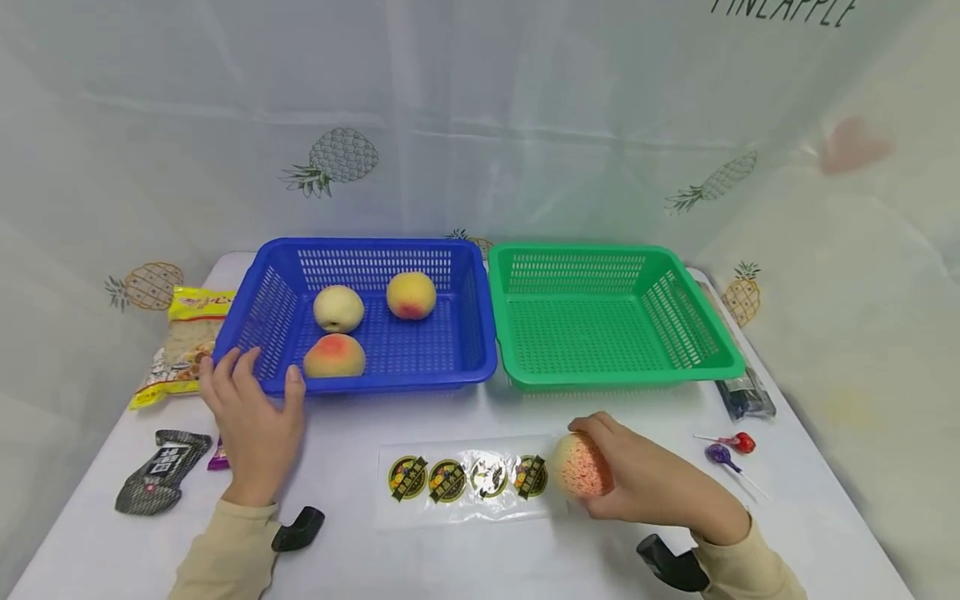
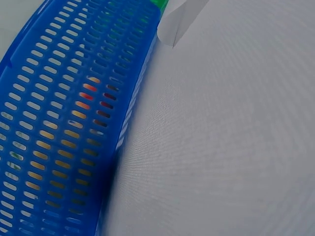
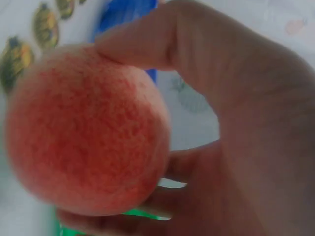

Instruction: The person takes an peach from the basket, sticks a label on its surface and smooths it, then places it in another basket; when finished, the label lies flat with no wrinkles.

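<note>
My right hand [image 1: 637,479] grips a peach [image 1: 581,467] above the right end of a clear plastic bag [image 1: 468,512] printed with round black-and-gold logos. In the right wrist view the peach [image 3: 88,132] shows a speckled red side, thumb on one side and fingers on the other. My left hand [image 1: 258,429] rests at the front left corner of a blue basket [image 1: 420,383], fingers spread over its rim. Three fruits lie inside the basket: a pale round one [image 1: 338,309], a yellow-and-red peach [image 1: 411,295] and an orange-blushed peach [image 1: 334,357].
Right of the blue basket stands a green basket [image 1: 622,377]. A yellow snack bag [image 1: 183,346] lies at the left, with a dark grey packet [image 1: 161,475] nearer. Red [image 1: 742,442] and purple [image 1: 717,453] lollipops lie at the right, near a dark packet [image 1: 746,396].
</note>
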Action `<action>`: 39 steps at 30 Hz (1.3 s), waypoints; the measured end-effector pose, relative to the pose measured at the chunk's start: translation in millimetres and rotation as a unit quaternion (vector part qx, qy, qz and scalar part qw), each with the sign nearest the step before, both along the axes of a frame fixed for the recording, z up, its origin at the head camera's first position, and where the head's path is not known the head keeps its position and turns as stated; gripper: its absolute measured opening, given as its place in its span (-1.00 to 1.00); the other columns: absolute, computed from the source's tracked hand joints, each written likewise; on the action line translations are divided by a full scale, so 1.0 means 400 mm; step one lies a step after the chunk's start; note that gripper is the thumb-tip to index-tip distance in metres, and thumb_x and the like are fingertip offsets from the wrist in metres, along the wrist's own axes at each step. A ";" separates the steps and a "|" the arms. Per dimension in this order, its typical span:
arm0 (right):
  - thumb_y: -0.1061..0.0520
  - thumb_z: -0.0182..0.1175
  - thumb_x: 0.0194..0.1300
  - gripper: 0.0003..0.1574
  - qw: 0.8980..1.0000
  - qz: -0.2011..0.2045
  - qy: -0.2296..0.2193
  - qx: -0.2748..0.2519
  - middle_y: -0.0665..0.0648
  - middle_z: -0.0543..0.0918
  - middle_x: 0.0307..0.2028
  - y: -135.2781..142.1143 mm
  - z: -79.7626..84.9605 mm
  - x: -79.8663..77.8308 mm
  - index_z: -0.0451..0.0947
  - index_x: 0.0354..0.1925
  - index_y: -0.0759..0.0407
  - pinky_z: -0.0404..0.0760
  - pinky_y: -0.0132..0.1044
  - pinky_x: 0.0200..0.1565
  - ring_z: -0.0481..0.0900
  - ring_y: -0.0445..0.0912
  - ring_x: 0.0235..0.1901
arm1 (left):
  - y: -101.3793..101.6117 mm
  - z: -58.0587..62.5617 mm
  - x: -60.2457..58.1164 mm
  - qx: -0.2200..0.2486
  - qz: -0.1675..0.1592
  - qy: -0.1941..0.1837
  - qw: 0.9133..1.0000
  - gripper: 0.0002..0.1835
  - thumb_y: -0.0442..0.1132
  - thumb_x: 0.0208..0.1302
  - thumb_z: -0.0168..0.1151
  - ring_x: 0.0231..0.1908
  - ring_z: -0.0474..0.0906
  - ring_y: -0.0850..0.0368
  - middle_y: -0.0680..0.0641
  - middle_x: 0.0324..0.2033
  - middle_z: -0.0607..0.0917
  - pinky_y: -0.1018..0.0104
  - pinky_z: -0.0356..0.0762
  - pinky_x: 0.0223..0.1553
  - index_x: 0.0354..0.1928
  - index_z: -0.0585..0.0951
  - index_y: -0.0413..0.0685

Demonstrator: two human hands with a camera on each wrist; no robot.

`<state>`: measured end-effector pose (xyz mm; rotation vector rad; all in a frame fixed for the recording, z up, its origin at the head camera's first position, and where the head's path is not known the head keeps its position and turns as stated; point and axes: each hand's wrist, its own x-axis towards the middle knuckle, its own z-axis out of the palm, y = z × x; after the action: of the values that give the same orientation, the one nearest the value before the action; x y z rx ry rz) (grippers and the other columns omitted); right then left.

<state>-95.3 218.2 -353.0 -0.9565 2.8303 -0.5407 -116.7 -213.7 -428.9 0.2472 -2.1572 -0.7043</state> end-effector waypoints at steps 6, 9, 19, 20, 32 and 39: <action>-0.07 0.35 -0.19 -0.21 0.998 -0.039 -0.039 0.023 -0.12 0.41 -0.29 0.051 -0.031 -0.001 0.27 -0.01 0.15 0.45 -0.43 -0.34 0.38 -0.33 -0.37 | -0.002 0.002 -0.002 0.000 -0.001 -0.002 1.000 -0.38 0.05 0.12 0.05 0.32 -0.23 -0.08 -0.28 0.15 0.22 -0.03 -0.19 0.27 0.13 0.29 -0.22; -0.08 0.33 -0.14 -0.25 0.998 -0.046 -0.042 0.030 -0.09 0.41 -0.27 0.058 -0.039 -0.007 0.28 0.00 0.15 0.45 -0.42 -0.35 0.39 -0.31 -0.38 | -0.004 0.000 -0.002 -0.001 0.001 -0.006 1.000 -0.38 0.04 0.12 0.05 0.32 -0.24 -0.07 -0.27 0.15 0.21 -0.03 -0.19 0.28 0.13 0.29 -0.21; -0.07 0.28 -0.03 -0.24 0.999 -0.041 0.015 0.010 0.04 0.42 -0.05 0.055 -0.078 -0.011 0.30 0.10 0.20 0.50 -0.27 -0.16 0.43 -0.22 -0.17 | -0.007 -0.003 -0.002 -0.023 0.003 -0.005 1.000 -0.38 0.04 0.14 0.04 0.32 -0.22 -0.08 -0.28 0.14 0.21 -0.03 -0.22 0.27 0.14 0.27 -0.23; -0.08 0.26 -0.01 -0.24 0.999 -0.044 0.011 0.007 0.05 0.42 -0.04 0.056 -0.080 -0.010 0.29 0.12 0.20 0.50 -0.25 -0.14 0.43 -0.20 -0.14 | -0.007 -0.002 -0.001 -0.022 0.004 -0.007 1.000 -0.38 0.04 0.14 0.04 0.32 -0.23 -0.08 -0.28 0.15 0.20 -0.05 -0.22 0.26 0.15 0.26 -0.22; -0.17 0.16 0.11 -0.14 0.996 -0.075 -0.046 -0.023 0.10 0.36 0.05 0.074 -0.095 -0.004 0.12 0.25 0.17 0.48 -0.13 -0.06 0.42 -0.11 -0.02 | 0.142 0.080 0.037 -0.057 -0.049 0.211 0.975 -0.64 -0.09 0.09 0.03 -0.12 0.34 -0.20 -0.26 -0.23 0.50 0.01 0.10 -0.01 -0.25 0.53 -0.28; -0.23 0.11 0.13 -0.11 0.995 -0.074 -0.061 -0.033 0.14 0.32 0.11 0.070 -0.088 -0.006 0.07 0.28 0.13 0.43 -0.08 0.00 0.35 -0.04 0.08 | 0.314 0.087 0.096 -0.091 -0.323 -0.042 0.941 -0.74 -0.14 0.16 0.04 -0.21 0.45 0.13 0.01 -0.27 0.55 0.26 0.39 -0.14 -0.18 0.53 -0.12</action>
<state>-97.9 246.0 -388.4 -0.6999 2.8029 -0.6889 -78.3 -88.1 -393.9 -0.5657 -2.3761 -0.8506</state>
